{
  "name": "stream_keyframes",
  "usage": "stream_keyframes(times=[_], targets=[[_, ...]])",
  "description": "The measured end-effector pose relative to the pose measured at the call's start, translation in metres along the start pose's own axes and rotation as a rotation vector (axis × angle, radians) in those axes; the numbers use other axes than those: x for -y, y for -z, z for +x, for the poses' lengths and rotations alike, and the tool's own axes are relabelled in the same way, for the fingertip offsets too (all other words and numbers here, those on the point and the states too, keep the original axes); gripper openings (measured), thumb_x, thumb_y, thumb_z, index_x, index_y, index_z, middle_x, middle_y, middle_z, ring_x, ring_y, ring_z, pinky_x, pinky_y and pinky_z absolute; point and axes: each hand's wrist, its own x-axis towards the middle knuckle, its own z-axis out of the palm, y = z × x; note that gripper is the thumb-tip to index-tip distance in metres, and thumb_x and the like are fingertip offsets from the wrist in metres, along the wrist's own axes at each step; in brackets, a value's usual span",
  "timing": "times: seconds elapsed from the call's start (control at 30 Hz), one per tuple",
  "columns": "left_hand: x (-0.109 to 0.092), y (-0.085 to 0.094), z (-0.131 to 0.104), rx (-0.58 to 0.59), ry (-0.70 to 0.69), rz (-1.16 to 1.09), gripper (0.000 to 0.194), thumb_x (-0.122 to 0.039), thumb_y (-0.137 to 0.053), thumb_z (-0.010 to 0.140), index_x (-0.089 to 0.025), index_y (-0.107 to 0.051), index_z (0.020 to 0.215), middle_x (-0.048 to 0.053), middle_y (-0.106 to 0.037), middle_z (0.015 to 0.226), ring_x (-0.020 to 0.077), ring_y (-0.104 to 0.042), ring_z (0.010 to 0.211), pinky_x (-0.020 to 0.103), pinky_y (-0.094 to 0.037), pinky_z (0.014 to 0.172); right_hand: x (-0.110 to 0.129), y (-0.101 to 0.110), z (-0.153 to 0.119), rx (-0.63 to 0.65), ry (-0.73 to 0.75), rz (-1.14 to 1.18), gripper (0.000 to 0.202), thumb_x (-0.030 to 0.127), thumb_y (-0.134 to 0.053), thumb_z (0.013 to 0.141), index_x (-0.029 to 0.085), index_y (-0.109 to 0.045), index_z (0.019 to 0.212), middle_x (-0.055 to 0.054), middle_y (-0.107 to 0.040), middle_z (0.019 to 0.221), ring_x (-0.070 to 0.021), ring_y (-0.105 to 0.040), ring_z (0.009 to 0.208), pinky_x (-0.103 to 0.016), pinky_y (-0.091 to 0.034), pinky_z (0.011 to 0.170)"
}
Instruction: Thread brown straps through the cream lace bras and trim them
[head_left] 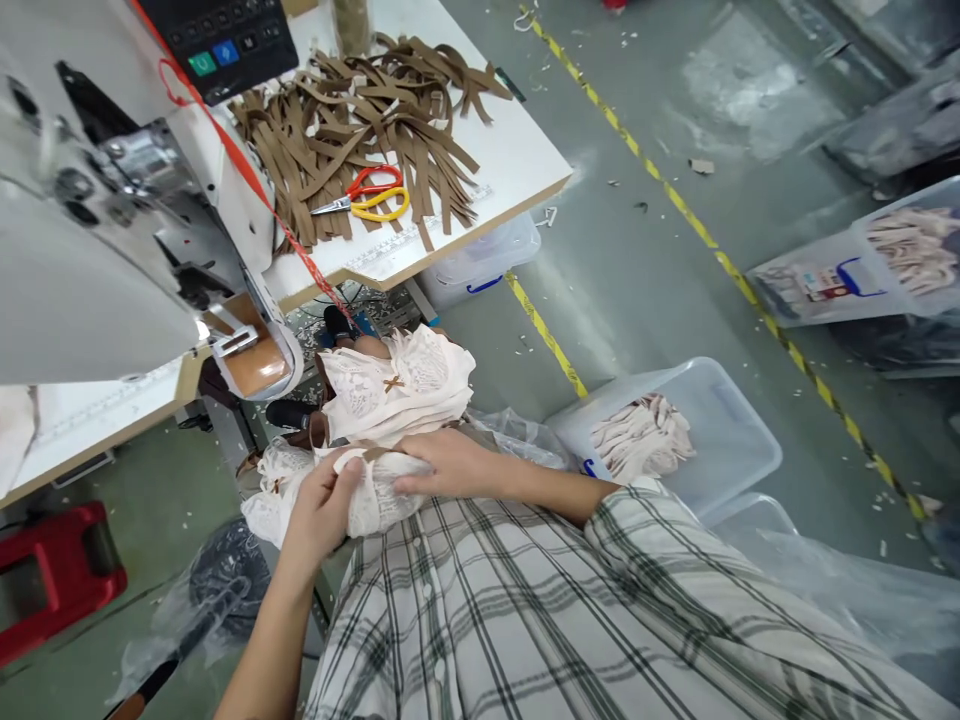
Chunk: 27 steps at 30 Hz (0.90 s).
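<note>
My left hand [324,500] pinches the edge of a white lace bra [379,495] over my lap, its thumb on top. My right hand [450,464] grips the same bra from the other side, fingers curled into the fabric. A brown strip [371,453] shows at the edge between both hands. Just beyond lies another cream lace bra [397,385] with a small brown bow, spread over my knees. More white lace [274,485] with a brown bow hangs left of my left hand. My fingers hide part of the held edge.
A sewing machine [97,250] stands at left. On the white table [525,165] lie a heap of brown straps [322,140] and red-and-yellow scissors [367,195]. A clear bin [720,430] with beige pieces [645,435] sits at right. A red plastic object [60,580] is at lower left.
</note>
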Motion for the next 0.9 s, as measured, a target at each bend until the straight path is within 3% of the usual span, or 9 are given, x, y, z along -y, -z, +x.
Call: stream_keyframes(times=[0.07,0.13,0.23,0.33,0.5,0.6,0.7,0.8,0.9], targets=[[-0.001,0.001,0.002,-0.177,-0.014,0.081,0.025,-0.044,-0.061,0.089,-0.021,-0.069,0.097,0.003,-0.068,0.093,0.0182,-0.059,0.085,0.024,-0.045,0.073,0.006,-0.002,0.002,-0.008,0.045,-0.026,0.038,0.053,-0.050,0.097,0.018,-0.064,0.103,-0.006,-0.070,0.093,-0.0194,-0.062,0.086,-0.029,-0.043,0.071],[-0.003,0.000,0.003,-0.294,0.049,-0.006,0.023,-0.043,-0.059,0.089,-0.022,-0.066,0.095,0.000,-0.064,0.082,0.0152,-0.056,0.073,0.022,-0.042,0.063,0.011,-0.003,0.004,-0.058,0.114,-0.072,0.034,0.047,-0.045,0.101,0.018,-0.063,0.100,-0.005,-0.068,0.090,-0.0182,-0.061,0.085,-0.029,-0.043,0.073],[-0.006,-0.004,0.003,-0.276,0.153,-0.188,0.022,-0.044,-0.060,0.087,-0.022,-0.060,0.089,-0.005,-0.052,0.063,0.0116,-0.045,0.052,0.021,-0.035,0.049,0.016,-0.003,0.004,-0.231,0.183,-0.108,0.037,0.051,-0.050,0.097,0.017,-0.061,0.105,-0.009,-0.066,0.104,-0.0209,-0.059,0.099,-0.033,-0.045,0.086],[-0.007,-0.008,0.000,-0.187,0.155,-0.155,0.026,-0.047,-0.062,0.087,-0.022,-0.057,0.083,-0.006,-0.047,0.059,0.0101,-0.038,0.047,0.022,-0.031,0.045,0.018,-0.005,0.003,-0.408,0.234,-0.082,0.045,0.059,-0.061,0.088,0.018,-0.059,0.104,-0.013,-0.063,0.115,-0.0246,-0.054,0.113,-0.039,-0.041,0.101],[-0.005,-0.007,-0.003,-0.151,0.083,-0.228,0.030,-0.054,-0.058,0.087,-0.024,-0.054,0.086,-0.006,-0.049,0.059,0.0115,-0.039,0.045,0.023,-0.032,0.045,0.024,-0.009,0.011,-0.128,0.225,0.072,0.042,0.056,-0.058,0.091,0.019,-0.058,0.113,-0.008,-0.068,0.112,-0.0209,-0.061,0.105,-0.033,-0.046,0.090],[-0.006,-0.002,-0.007,-0.119,-0.034,-0.071,0.027,-0.043,-0.073,0.077,-0.022,-0.059,0.085,-0.003,-0.059,0.071,0.0114,-0.048,0.055,0.022,-0.037,0.052,0.027,-0.007,0.018,-0.080,0.152,0.224,0.046,0.053,-0.066,0.086,0.018,-0.057,0.116,-0.008,-0.067,0.111,-0.0205,-0.062,0.099,-0.030,-0.046,0.083],[-0.011,-0.001,-0.007,-0.170,-0.059,0.011,0.024,-0.040,-0.073,0.080,-0.020,-0.060,0.084,-0.003,-0.060,0.072,0.0114,-0.051,0.062,0.021,-0.039,0.057,0.029,-0.006,0.021,-0.007,0.049,0.296,0.029,0.043,-0.063,0.088,0.019,-0.059,0.104,-0.003,-0.066,0.092,-0.0158,-0.059,0.079,-0.026,-0.042,0.070],[-0.010,0.001,0.005,-0.294,0.000,-0.371,0.032,-0.051,-0.063,0.085,-0.021,-0.050,0.081,-0.004,-0.054,0.069,0.0116,-0.054,0.063,0.023,-0.044,0.062,0.028,-0.007,0.022,-0.002,0.008,0.383,0.015,0.034,-0.057,0.091,0.019,-0.058,0.090,0.002,-0.058,0.078,-0.0120,-0.050,0.069,-0.024,-0.036,0.064],[-0.002,0.006,0.015,-0.266,0.081,-0.748,0.044,-0.060,-0.064,0.080,-0.021,-0.044,0.077,-0.005,-0.048,0.066,0.0107,-0.052,0.061,0.023,-0.045,0.060,0.026,-0.008,0.021,0.000,-0.014,0.614,0.018,0.035,-0.056,0.091,0.019,-0.050,0.084,0.004,-0.047,0.074,-0.0103,-0.042,0.065,-0.022,-0.033,0.059]])
